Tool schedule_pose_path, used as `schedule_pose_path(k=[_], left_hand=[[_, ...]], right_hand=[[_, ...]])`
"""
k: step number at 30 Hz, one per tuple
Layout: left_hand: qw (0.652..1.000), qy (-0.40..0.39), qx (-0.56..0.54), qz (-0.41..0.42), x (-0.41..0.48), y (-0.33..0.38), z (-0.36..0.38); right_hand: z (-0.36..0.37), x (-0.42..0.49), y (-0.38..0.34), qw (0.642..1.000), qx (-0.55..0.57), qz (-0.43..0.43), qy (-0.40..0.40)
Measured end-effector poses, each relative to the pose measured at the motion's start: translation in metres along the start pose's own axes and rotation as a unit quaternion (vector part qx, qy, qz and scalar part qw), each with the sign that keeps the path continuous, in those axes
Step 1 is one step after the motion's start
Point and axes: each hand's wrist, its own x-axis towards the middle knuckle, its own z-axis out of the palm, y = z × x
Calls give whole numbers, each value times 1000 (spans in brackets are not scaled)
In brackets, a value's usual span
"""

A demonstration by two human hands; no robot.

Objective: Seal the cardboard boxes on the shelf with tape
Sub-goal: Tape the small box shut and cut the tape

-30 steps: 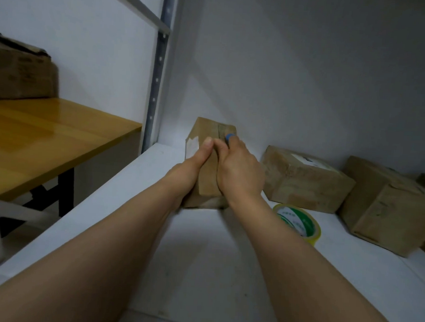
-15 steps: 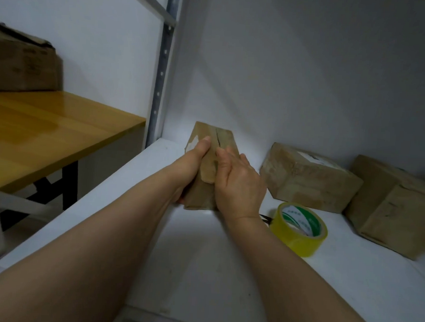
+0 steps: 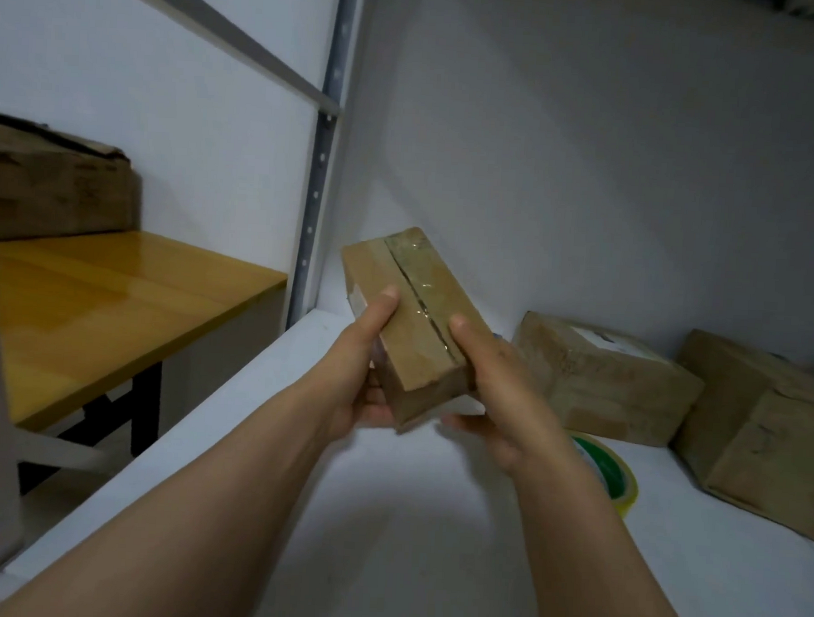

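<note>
A small brown cardboard box [image 3: 414, 308] is held up above the white shelf [image 3: 430, 545], tilted, with a strip of clear tape along its top seam. My left hand [image 3: 359, 376] grips its left side, thumb on top and fingers beneath. My right hand [image 3: 495, 388] grips its right side the same way. A roll of yellow tape [image 3: 608, 474] lies flat on the shelf, partly hidden behind my right wrist.
Two more cardboard boxes sit on the shelf at the right: one [image 3: 599, 379] near the back wall, one [image 3: 766, 431] at the frame's edge. A metal upright [image 3: 321, 162] bounds the shelf's left. A wooden table [image 3: 103, 311] with a carton [image 3: 53, 181] stands beyond.
Both hands pressed on the box while it stood on the shelf. They now grip its sides and have lifted it off the shelf, tilted toward me.
</note>
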Motion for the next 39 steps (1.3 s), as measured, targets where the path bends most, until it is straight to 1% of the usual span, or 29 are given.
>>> schedule_pose_path(k=[1, 3, 7, 9, 11, 12, 14, 16, 19, 21, 23, 25, 27, 30, 31, 32, 34, 36, 38, 39], left_hand=[[1000, -1, -1, 8, -2, 0, 1], [1000, -4, -5, 21, -3, 1, 1], [1000, -16, -20, 12, -3, 1, -1], [999, 1, -29, 31, -1, 3, -3], [995, 24, -90, 42, 0, 8, -7], [991, 30, -125, 35, -1, 11, -9], [986, 32, -165, 24, 3, 13, -15], [985, 48, -166, 29, 7, 11, -18], [984, 120, -134, 17, 13, 9, -26], [983, 118, -141, 9, 15, 8, -29], [984, 98, -145, 10, 13, 8, -27], [985, 113, -126, 17, 12, 8, -24], [985, 139, -104, 14, 12, 9, -23], [977, 211, -35, 12, 14, 10, -25], [973, 229, -16, 23, 15, 9, -27], [973, 230, 2, 33, 17, 9, -27], [980, 187, 47, 37, 21, 4, -26], [986, 145, 80, 12, 28, -6, -27], [989, 120, 91, 2, 33, -10, -26], [990, 109, 84, 8, 36, -12, -26]], right_hand=[[-2, 1, 0, 999, 32, 10, -12], [-9, 3, 0, 997, 75, -1, -25], [-20, 6, 1, 994, 95, -40, -30], [-23, 7, 3, 995, 72, -70, -3], [-25, 7, 4, 993, 8, -116, 28], [-25, 7, 5, 989, -26, -138, 35], [-25, 9, 6, 985, -69, -153, 44], [-25, 10, 6, 989, -42, -137, 46], [-30, 8, 3, 998, 48, -42, 23], [-33, 3, 2, 998, 58, 22, 28], [-35, 4, 4, 995, 66, 59, 40], [-34, 9, 7, 992, 94, 73, 45], [-33, 11, 7, 986, 148, 63, 43], [-34, 13, 3, 975, 215, 32, 55], [-33, 13, 2, 975, 216, 19, 57], [-33, 15, 3, 978, 202, 7, 55], [-29, 18, 10, 990, 133, 3, 55], [-24, 21, 21, 996, 52, 25, 66], [-21, 25, 32, 996, 24, 49, 65], [-20, 27, 34, 996, 33, 55, 63]])
